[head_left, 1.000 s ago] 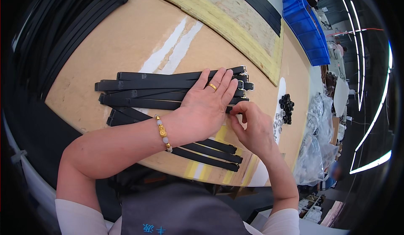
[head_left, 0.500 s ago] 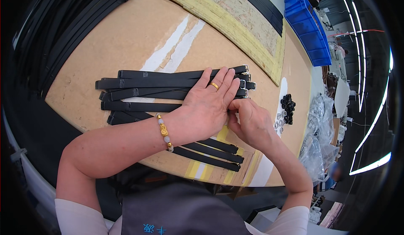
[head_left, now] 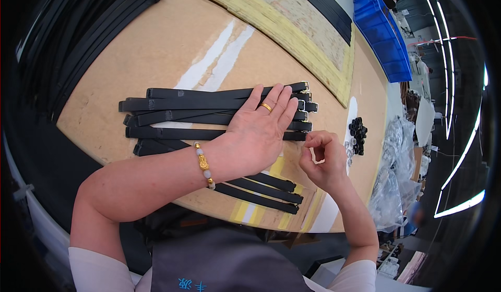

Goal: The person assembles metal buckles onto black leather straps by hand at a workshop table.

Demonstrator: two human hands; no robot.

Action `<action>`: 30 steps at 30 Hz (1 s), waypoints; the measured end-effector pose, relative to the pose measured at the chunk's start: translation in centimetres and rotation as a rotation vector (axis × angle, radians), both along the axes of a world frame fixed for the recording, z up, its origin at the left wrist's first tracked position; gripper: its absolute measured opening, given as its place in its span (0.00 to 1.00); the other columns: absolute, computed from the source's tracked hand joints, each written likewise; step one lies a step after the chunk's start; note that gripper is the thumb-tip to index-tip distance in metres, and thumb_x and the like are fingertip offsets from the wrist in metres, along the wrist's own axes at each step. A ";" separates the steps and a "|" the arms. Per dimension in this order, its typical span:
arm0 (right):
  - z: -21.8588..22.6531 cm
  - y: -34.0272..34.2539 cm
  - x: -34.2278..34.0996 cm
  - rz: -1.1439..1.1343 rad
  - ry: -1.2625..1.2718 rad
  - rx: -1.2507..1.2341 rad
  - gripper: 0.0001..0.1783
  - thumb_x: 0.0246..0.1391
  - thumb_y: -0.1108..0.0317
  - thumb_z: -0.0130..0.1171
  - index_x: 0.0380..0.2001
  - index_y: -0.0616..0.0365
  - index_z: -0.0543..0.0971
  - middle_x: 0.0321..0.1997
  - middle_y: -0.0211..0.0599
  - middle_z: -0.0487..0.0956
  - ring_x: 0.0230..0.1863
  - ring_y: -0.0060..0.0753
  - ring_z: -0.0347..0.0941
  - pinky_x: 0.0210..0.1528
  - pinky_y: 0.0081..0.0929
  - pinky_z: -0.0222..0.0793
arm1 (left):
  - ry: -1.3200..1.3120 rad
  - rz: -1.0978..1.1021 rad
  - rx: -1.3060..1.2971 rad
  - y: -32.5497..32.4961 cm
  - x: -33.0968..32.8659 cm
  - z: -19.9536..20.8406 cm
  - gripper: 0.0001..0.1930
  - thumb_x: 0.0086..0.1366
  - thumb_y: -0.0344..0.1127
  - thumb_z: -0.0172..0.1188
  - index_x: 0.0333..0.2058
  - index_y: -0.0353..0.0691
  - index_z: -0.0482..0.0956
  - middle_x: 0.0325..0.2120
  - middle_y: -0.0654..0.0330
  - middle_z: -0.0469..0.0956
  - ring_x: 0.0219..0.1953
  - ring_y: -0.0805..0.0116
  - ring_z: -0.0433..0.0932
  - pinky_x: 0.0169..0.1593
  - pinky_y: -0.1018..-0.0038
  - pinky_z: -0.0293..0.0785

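A bundle of black straps point(head_left: 182, 104) is being pressed flat against the worktop point(head_left: 130, 57) by the left grip point(head_left: 258, 127), well inside the near edge. The left grip is being held released, palm down and fingers spread across the straps, just short of the metal buckles point(head_left: 306, 87) at the ends facing the right edge. A gold ring point(head_left: 266, 107) and a beaded bracelet point(head_left: 203, 161) are being worn on that side. The right grip point(head_left: 326, 159) is being held with thumb and fingers curled, just beside the end of the lowest strap under the left palm; whether anything is being pinched cannot be told. Toward the near edge, more strap ends point(head_left: 266, 191) are being partly covered by the left forearm. By the right edge, a heap of small black pieces point(head_left: 358, 135) is being bordered by shiny pieces point(head_left: 349, 149). A yellow-rimmed board point(head_left: 336, 78) is being supported along the far edge, a blue bin point(head_left: 383, 36) near the far right corner. At the left end, another row of straps point(head_left: 112, 28) is being carried.
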State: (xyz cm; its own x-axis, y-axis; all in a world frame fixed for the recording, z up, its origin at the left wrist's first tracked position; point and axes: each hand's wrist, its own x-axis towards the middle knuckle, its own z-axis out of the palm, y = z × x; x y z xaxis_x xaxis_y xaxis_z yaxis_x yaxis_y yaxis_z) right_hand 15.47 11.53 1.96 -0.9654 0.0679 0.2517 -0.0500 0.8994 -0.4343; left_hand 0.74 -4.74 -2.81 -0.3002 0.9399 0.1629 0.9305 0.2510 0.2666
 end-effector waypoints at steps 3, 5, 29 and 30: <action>0.3 0.0 1.0 -0.150 0.027 -0.149 0.15 0.54 0.80 0.66 0.41 0.58 0.72 0.34 0.31 0.81 0.21 0.16 0.68 0.25 0.18 0.68 | 0.013 -0.005 0.002 0.2 0.0 0.1 0.33 0.76 0.41 0.46 0.73 0.28 0.55 0.76 0.44 0.52 0.80 0.52 0.47 0.78 0.51 0.40; 0.2 0.3 1.9 -0.186 0.044 -0.180 0.13 0.56 0.80 0.65 0.41 0.59 0.72 0.34 0.30 0.81 0.23 0.15 0.69 0.26 0.18 0.69 | 0.011 -0.005 0.006 0.1 0.1 -0.1 0.33 0.76 0.41 0.46 0.73 0.28 0.55 0.76 0.44 0.52 0.80 0.52 0.47 0.79 0.51 0.40; -0.7 -7.0 7.6 -0.215 -0.058 -0.269 0.32 0.48 0.69 0.77 0.55 0.61 0.74 0.57 0.49 0.76 0.58 0.50 0.73 0.57 0.40 0.74 | 0.040 -0.030 0.057 0.0 -0.5 1.8 0.35 0.72 0.34 0.55 0.72 0.28 0.53 0.74 0.39 0.53 0.77 0.46 0.52 0.76 0.47 0.47; -0.6 -6.8 7.1 -0.211 -0.042 -0.272 0.32 0.48 0.69 0.77 0.55 0.61 0.74 0.57 0.49 0.76 0.58 0.50 0.73 0.57 0.40 0.74 | 0.056 -0.029 0.056 -0.2 -0.6 2.0 0.35 0.72 0.34 0.55 0.72 0.28 0.53 0.74 0.39 0.53 0.77 0.46 0.52 0.76 0.47 0.47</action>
State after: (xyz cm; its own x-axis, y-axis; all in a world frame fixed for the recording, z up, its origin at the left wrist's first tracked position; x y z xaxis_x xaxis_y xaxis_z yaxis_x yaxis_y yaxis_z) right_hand 22.61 4.70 1.32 -0.9321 0.3266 0.1568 0.1484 0.7390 -0.6572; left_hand 0.12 -4.97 -0.85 -0.2617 0.9371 0.2310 0.9511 0.2097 0.2268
